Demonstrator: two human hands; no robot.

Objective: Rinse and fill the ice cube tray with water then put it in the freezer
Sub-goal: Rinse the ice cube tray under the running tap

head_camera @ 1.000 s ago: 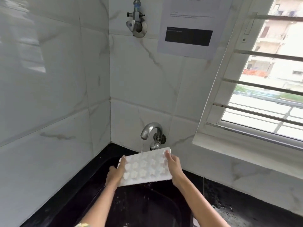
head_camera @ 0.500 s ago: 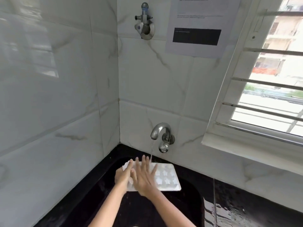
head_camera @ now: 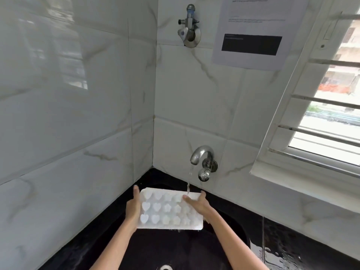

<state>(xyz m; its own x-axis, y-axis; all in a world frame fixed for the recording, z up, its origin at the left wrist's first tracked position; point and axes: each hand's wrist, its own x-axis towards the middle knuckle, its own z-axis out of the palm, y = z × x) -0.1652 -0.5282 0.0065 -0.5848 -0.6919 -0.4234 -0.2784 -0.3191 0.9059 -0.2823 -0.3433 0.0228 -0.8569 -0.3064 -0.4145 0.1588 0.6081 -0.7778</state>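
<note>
A white ice cube tray point(head_camera: 165, 210) with heart and star shaped cells is held level over the black sink point(head_camera: 229, 230). My left hand point(head_camera: 133, 208) grips its left edge. My right hand point(head_camera: 197, 204) lies across the tray's right part, fingers spread over the cells, thumb at the far edge. A thin stream of water runs from the chrome tap point(head_camera: 202, 158) and lands on the tray's far right, by my right fingers.
White marble tiles form a corner behind the sink. A second valve point(head_camera: 189, 34) sits high on the wall beside a taped paper sheet point(head_camera: 253, 32). A barred window point(head_camera: 327, 106) is at right. The black counter point(head_camera: 292, 252) to the right is wet. The drain point(head_camera: 165, 267) shows below.
My right hand slid from the tray's left part to its right part, uncovering the heart cells. The tray moved left, so the water now lands near its right end.
</note>
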